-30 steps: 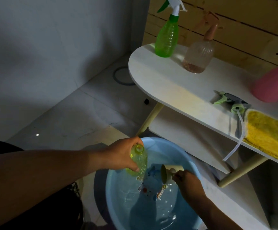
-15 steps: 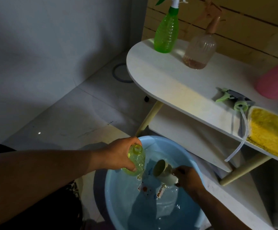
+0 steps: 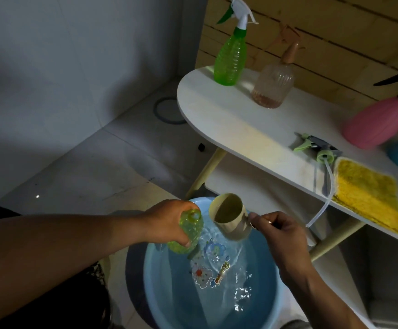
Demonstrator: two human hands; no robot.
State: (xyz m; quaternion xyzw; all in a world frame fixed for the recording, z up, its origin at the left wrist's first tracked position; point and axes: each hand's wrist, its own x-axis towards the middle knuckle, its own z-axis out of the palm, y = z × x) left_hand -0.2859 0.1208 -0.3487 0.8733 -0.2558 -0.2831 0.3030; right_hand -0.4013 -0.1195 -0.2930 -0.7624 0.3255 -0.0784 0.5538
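My left hand (image 3: 169, 222) grips a yellow-green plastic bottle (image 3: 189, 233) with no cap, held upright over the left side of a light blue basin (image 3: 259, 312) that holds water. A beige cup (image 3: 231, 217) hangs above the water just right of the bottle's open neck, tilted with its mouth facing up and left; my right hand (image 3: 281, 233) holds it by the handle. Cartoon stickers show on the basin's bottom.
A white oval table (image 3: 236, 129) stands beyond the basin with a green spray bottle (image 3: 231, 58), a clear spray bottle (image 3: 274, 86), a pink sprayer (image 3: 378, 122), a loose spray head with tube (image 3: 319, 150) and a yellow cloth (image 3: 369, 198). A lower shelf sits beneath. A grey wall stands at the left.
My right hand has lifted the cup out of the water and brought it up beside the bottle's neck. The left hand with the bottle has stayed in place.
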